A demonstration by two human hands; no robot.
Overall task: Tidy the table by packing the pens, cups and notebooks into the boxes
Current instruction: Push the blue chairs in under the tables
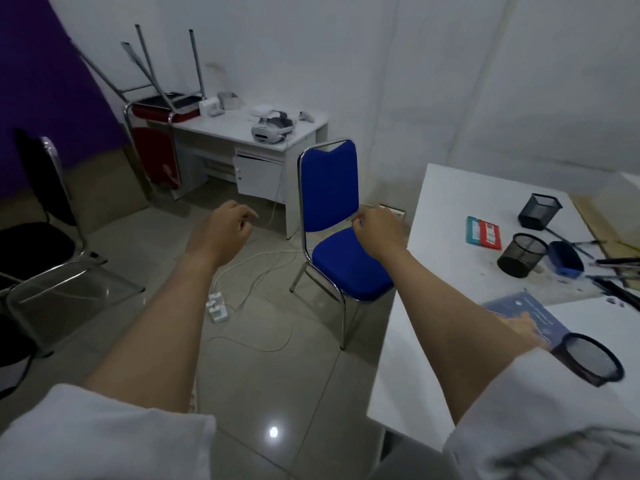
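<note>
While both my arms reach out over the tiled floor point(263, 375), my left hand point(225, 225) hangs in the air with its fingers point(247, 216) loosely curled and holding nothing. My right hand point(375, 226) is out in front of the blue chair point(332, 202), its fingers likewise curled inward; I cannot tell whether they pinch anything. Both hands are well apart from the things to be packed, which lie off to my right on the white counter point(446, 209). There, a square mesh cup point(540, 210) stands upright near the far edge, a round mesh cup point(523, 254) lies tipped on its side beside a blue tray point(566, 263), and several dark pens point(613, 271) are scattered just past them. A teal and red notebook point(484, 233) lies flat between the cups and the counter's left edge. Closer to me, a blue notebook point(526, 313) lies flat with part of it under my right forearm, and another round mesh cup point(590, 363) sits tipped just beside it, near my white sleeve point(540, 427). Across the room, a small white desk point(214, 128) carries a white headset point(273, 128).
</note>
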